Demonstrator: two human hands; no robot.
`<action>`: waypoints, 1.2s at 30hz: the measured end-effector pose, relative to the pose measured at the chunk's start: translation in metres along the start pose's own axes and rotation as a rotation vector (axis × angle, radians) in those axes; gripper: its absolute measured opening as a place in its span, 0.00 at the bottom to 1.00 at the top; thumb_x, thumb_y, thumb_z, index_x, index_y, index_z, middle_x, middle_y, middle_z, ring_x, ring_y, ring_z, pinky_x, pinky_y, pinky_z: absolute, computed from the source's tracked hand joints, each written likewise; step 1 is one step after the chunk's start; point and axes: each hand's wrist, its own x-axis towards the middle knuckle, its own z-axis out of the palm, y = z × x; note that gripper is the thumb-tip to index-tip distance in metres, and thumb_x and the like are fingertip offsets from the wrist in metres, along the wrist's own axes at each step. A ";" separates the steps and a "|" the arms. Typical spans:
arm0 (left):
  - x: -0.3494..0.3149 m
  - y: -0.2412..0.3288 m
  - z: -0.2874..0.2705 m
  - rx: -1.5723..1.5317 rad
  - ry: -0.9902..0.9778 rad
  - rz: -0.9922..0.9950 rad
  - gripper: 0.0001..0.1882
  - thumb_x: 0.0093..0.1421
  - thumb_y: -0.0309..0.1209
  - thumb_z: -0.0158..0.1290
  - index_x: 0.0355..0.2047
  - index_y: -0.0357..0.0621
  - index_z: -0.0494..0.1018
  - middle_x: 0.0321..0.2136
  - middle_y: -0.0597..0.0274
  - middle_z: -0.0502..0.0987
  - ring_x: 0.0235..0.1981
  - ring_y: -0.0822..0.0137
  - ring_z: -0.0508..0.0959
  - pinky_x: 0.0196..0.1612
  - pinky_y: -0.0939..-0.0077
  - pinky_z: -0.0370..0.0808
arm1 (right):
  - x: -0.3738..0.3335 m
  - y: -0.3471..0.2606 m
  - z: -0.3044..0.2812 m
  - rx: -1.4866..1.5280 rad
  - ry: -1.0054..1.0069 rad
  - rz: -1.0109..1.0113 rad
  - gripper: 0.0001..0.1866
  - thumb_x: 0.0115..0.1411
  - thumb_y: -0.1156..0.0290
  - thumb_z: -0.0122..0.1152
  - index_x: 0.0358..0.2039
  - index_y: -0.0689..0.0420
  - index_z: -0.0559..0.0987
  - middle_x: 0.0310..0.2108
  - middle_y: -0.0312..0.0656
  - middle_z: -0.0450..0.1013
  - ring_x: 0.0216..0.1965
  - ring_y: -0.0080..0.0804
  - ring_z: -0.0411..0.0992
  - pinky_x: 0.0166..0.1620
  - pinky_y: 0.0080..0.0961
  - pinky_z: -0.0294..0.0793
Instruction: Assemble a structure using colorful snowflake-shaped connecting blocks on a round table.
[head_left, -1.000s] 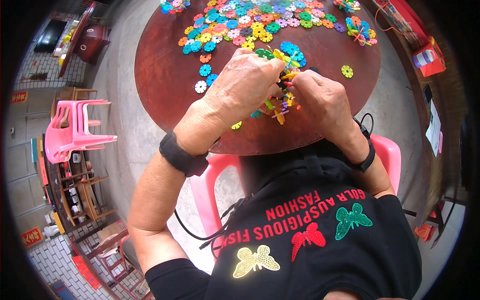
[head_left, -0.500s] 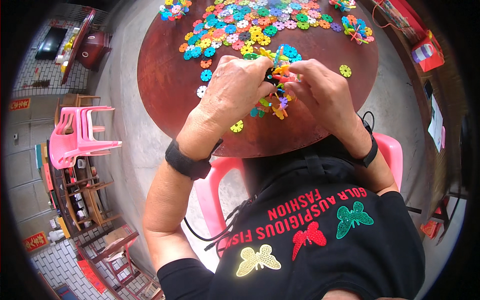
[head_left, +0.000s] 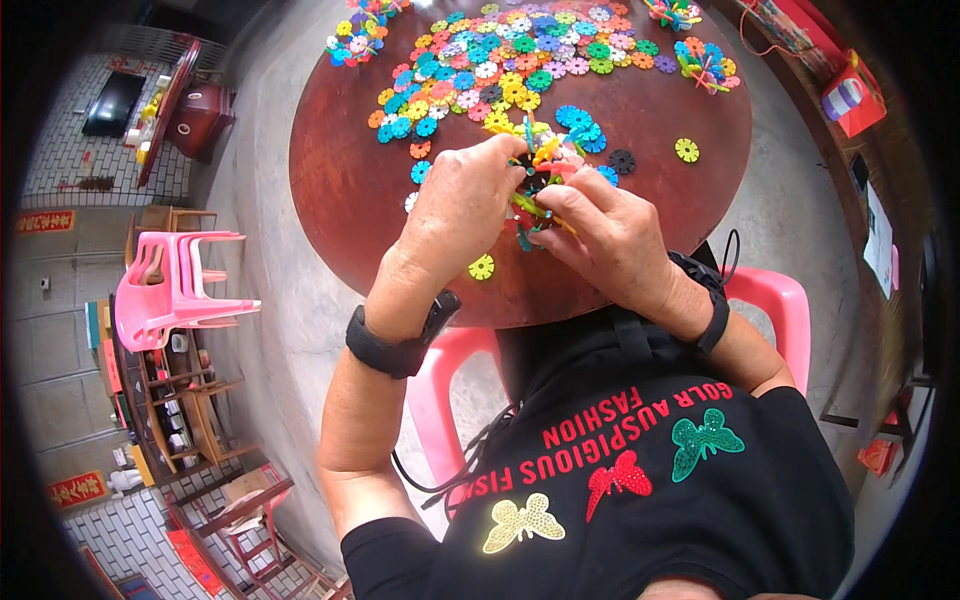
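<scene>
Both hands hold one cluster of interlocking plastic discs (head_left: 548,158), many-coloured, just above the near half of a round brown table (head_left: 350,190). My left hand (head_left: 462,195) grips its left side, fingers bent round it. On the right, my right hand (head_left: 608,235) pinches the lower right part between thumb and fingers. Much of the cluster is hidden behind the fingers. A yellow disc (head_left: 481,267) lies below my left hand. Blue discs (head_left: 580,122) and a black disc (head_left: 621,161) lie beyond my right hand.
A spread of loose notched discs (head_left: 490,70) covers the table's far part. Finished-looking clusters stand at the far left (head_left: 353,45) and far right (head_left: 704,66). A lone yellow disc (head_left: 686,150) lies to the right. Stacked pink chairs (head_left: 170,285) stand at the left.
My right hand has shifted lower and nearer on the cluster, its thumb now at the underside. The black disc beyond it has come into sight. The whole view has shifted slightly.
</scene>
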 end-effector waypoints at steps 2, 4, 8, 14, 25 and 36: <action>0.002 0.000 0.003 -0.024 -0.005 -0.026 0.12 0.62 0.27 0.51 0.44 0.36 0.75 0.30 0.43 0.79 0.33 0.50 0.81 0.36 0.63 0.76 | 0.000 0.006 0.008 -0.047 -0.016 -0.057 0.12 0.50 0.70 0.68 0.32 0.56 0.75 0.30 0.41 0.70 0.30 0.41 0.76 0.31 0.34 0.76; 0.003 -0.001 0.005 0.035 0.039 0.078 0.12 0.62 0.27 0.50 0.44 0.36 0.75 0.29 0.43 0.79 0.32 0.50 0.81 0.36 0.63 0.76 | 0.001 0.009 0.009 -0.041 0.017 -0.079 0.08 0.51 0.73 0.65 0.28 0.57 0.73 0.26 0.41 0.67 0.27 0.40 0.74 0.29 0.34 0.75; 0.006 -0.008 0.005 0.035 0.040 0.070 0.12 0.61 0.28 0.50 0.43 0.36 0.76 0.29 0.44 0.79 0.32 0.53 0.81 0.37 0.66 0.76 | 0.000 0.011 0.000 -0.073 0.012 -0.057 0.07 0.50 0.75 0.63 0.28 0.57 0.72 0.27 0.42 0.68 0.26 0.41 0.73 0.29 0.34 0.75; 0.011 -0.010 0.005 0.075 0.056 0.087 0.13 0.61 0.29 0.50 0.42 0.35 0.77 0.30 0.47 0.80 0.32 0.57 0.81 0.38 0.68 0.76 | 0.002 0.011 -0.011 -0.037 0.023 0.001 0.08 0.47 0.82 0.60 0.27 0.59 0.72 0.24 0.43 0.64 0.22 0.42 0.69 0.25 0.35 0.70; 0.015 -0.007 0.017 -0.087 0.133 -0.066 0.12 0.59 0.27 0.53 0.42 0.35 0.78 0.31 0.50 0.82 0.33 0.64 0.82 0.39 0.72 0.77 | 0.005 0.018 -0.012 -0.087 -0.032 0.068 0.04 0.55 0.75 0.59 0.31 0.59 0.74 0.29 0.45 0.71 0.27 0.46 0.74 0.29 0.37 0.76; 0.022 -0.014 0.011 -0.085 0.092 -0.089 0.13 0.59 0.28 0.52 0.42 0.36 0.79 0.30 0.53 0.82 0.31 0.67 0.82 0.39 0.72 0.77 | 0.013 0.032 -0.016 0.107 -0.095 0.106 0.03 0.54 0.77 0.60 0.30 0.61 0.75 0.26 0.45 0.70 0.27 0.45 0.72 0.30 0.36 0.72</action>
